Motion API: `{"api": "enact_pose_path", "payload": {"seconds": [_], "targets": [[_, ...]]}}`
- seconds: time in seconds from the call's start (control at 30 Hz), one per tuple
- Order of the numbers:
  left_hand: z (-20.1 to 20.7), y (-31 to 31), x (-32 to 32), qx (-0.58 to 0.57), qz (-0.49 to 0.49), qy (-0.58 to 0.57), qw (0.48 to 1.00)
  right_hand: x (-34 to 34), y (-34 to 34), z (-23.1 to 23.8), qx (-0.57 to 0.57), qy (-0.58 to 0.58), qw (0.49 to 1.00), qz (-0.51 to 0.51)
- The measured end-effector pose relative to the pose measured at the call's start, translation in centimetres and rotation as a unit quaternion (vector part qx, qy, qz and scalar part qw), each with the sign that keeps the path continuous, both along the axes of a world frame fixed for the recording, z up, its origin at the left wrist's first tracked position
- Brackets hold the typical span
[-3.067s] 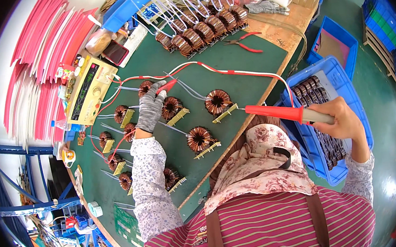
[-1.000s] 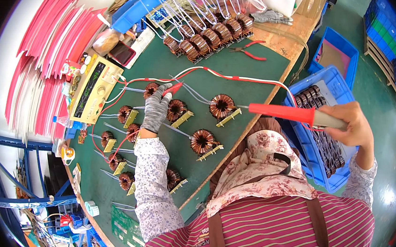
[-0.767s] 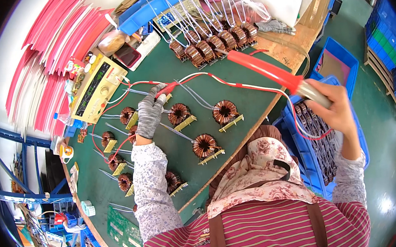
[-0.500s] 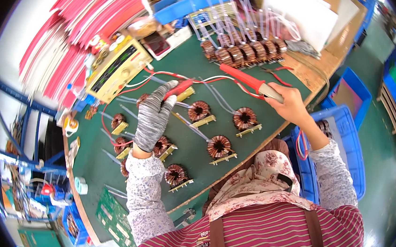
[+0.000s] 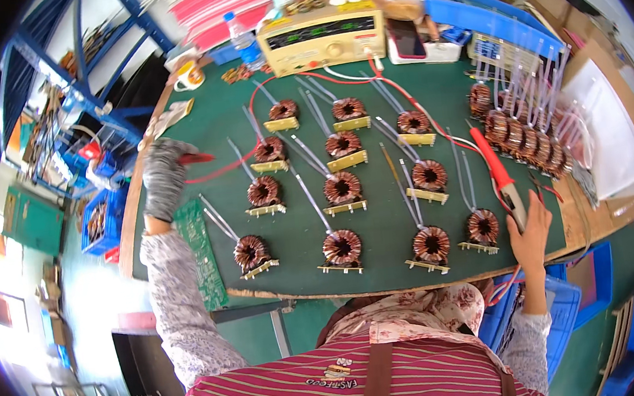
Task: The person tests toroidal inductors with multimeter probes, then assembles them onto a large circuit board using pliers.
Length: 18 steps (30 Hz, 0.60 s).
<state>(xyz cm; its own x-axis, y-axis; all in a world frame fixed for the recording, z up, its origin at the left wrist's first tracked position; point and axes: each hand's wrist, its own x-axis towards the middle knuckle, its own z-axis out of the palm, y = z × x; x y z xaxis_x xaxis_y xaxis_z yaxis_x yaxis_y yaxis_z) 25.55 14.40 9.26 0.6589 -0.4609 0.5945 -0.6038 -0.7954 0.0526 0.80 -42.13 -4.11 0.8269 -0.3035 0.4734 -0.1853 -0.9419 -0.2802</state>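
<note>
Ridged coppery rings [image 5: 343, 260], tapered probe [image 5: 493, 161]

Coils [image 5: 342, 187] stand all across that tabletop [image 5: 296, 264]. Behind them sits a meter [image 5: 322, 38], a mug [image 5: 189, 75] to its left.

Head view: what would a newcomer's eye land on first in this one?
Most likely the copper-wound coils, spread in rows over the middle of the green tabletop. Next might come the large red-and-grey probe in the right hand, toward the right side, and the grey-gloved left hand with a red tapered piece at the far left. The cream instrument stands out behind the coils.
</note>
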Motion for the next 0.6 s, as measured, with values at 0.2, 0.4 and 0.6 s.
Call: {"api": "enact_pose_path", "payload": {"seconds": [0.2, 0.4, 0.6], "targets": [[-2.9, 12.6, 2.0, 0.069, 0.366, 0.056, 0.926, -1.5, 0.6, -0.3, -0.012, 0.010, 0.998, -0.058], [-12.4, 17.9, 5.6, -0.041, 0.383, 0.208, 0.899, -0.9, 3.5, 0.5, -0.039, -0.057, 0.995, -0.075], [-15.9, 15.7, 9.0, -0.331, 0.301, 0.268, 0.853, -0.9, 5.1, 0.6, -0.052, -0.104, 0.992, -0.053]]}}
